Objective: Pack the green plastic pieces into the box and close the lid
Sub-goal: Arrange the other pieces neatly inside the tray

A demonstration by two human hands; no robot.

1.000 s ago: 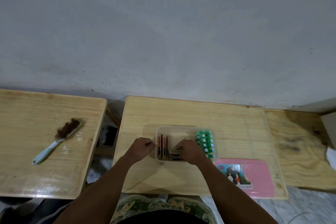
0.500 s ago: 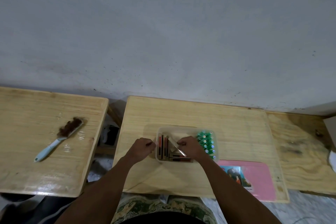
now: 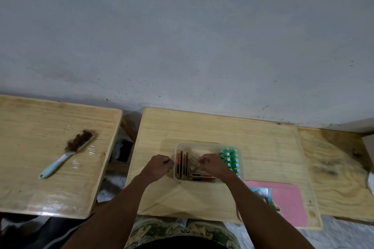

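A bare grey wall, scuffed and speckled, fills the far half of the scene above three pale wooden tables set side by side. On the middle table (image 3: 263, 137) stands a clear plastic box (image 3: 197, 144), open, with the green plastic pieces (image 3: 229, 158) already standing in rows along its right end and flat red-and-brown sticks (image 3: 181, 162) lined up on its left and near sides. The right hand (image 3: 213, 164) reaches into the middle of the box with its grip pinched on a small tan piece (image 3: 193, 161) that lies tilted across the sticks; the left hand (image 3: 159, 167) rests curled against the left wall of the box, and whether its grip has hold of anything I cannot tell. The packing step looks nearly done, with the loose contents being settled. The next move likely calls for laying that tan piece flat, then fetching the pink lid (image 3: 287, 202), which lies on the table to the near right of the box, and pressing it down squarely. On the left table rests a brush (image 3: 66, 153) with a pale blue handle.
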